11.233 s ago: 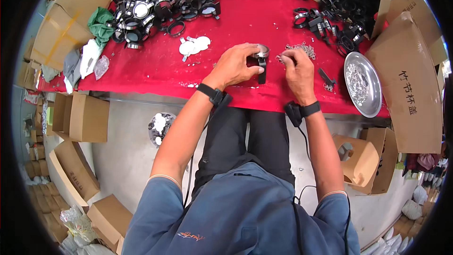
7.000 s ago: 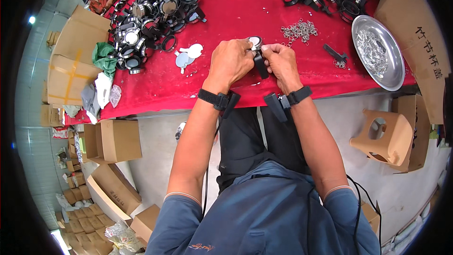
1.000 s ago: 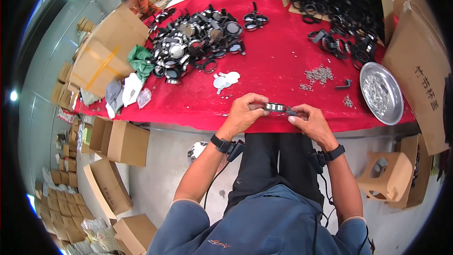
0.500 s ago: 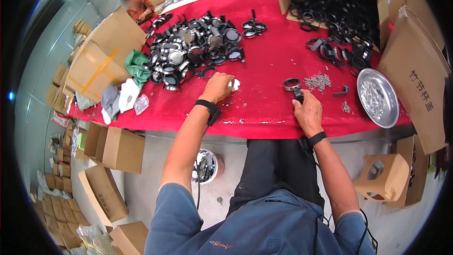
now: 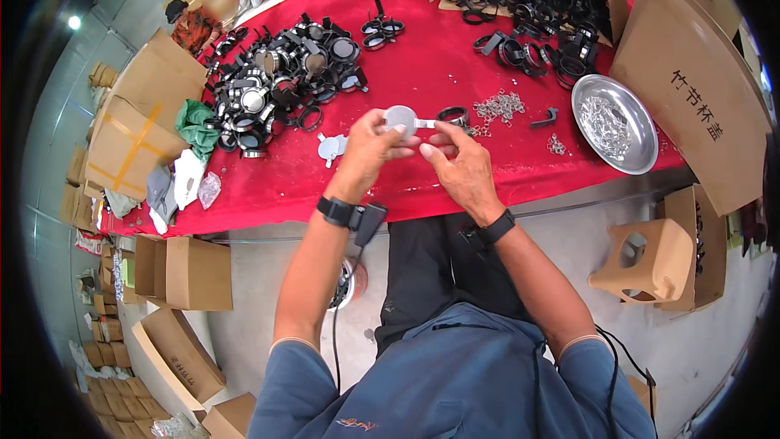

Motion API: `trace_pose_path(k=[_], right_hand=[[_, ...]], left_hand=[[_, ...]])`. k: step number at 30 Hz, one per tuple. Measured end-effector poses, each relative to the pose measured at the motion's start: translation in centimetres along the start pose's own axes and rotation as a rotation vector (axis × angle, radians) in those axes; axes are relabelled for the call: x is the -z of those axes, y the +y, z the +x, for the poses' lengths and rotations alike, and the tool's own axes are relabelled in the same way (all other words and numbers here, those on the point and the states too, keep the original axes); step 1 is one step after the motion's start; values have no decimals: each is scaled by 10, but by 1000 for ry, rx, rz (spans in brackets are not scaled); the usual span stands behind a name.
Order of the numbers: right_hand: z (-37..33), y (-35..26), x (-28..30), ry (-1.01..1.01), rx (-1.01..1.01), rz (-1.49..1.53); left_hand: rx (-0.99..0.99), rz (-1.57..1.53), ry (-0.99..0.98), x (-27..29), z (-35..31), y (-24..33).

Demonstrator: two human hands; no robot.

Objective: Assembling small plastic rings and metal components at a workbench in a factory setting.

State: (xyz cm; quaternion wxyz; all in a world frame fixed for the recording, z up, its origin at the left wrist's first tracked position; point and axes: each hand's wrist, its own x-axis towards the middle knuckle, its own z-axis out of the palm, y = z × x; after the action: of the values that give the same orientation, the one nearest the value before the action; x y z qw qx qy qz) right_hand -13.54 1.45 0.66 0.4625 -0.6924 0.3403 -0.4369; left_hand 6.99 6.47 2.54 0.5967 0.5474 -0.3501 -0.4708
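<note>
My left hand (image 5: 368,149) is closed, pinching a flat round grey disc (image 5: 398,118) with a narrow tab on its right side. Beside it is my right hand (image 5: 469,169), thumb and fingers apart, the index fingertip at the end of that tab. Just beyond the right fingers a black ring-shaped lid part (image 5: 452,115) lies on the red cloth, partly hidden by the hand. More flat pale-grey discs (image 5: 330,148) lie left of my left hand. Small metal links (image 5: 500,107) are strewn to the right, near a small black clip (image 5: 545,118).
A heap of black-and-silver lids (image 5: 280,73) covers the table's left. At right stand a metal bowl (image 5: 582,107) of small links and a large carton (image 5: 682,89). Black rings (image 5: 520,53) spill from a box at the back. A person (image 5: 193,28) sits at far left.
My right hand has let go of the black ring, which now lies on the cloth, and moved left. My left hand has lifted a grey disc. The whole view has shifted.
</note>
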Motion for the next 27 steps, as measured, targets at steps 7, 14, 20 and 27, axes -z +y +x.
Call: trace_pose_path(k=[7,14,20,27], right_hand=[[-9,5,19,182,-9,70],[-21,14,43,60,144,-71],[-16,14,47,25,197,-66],[8,21,52,188,172,-267]], left_hand=[[98,-132,-6,-46,-17,-24],[194,4,-97,-45,-13,-10],[254,-29,-208,-40,-1,-13],[73,259,-13,-37,26,-29]])
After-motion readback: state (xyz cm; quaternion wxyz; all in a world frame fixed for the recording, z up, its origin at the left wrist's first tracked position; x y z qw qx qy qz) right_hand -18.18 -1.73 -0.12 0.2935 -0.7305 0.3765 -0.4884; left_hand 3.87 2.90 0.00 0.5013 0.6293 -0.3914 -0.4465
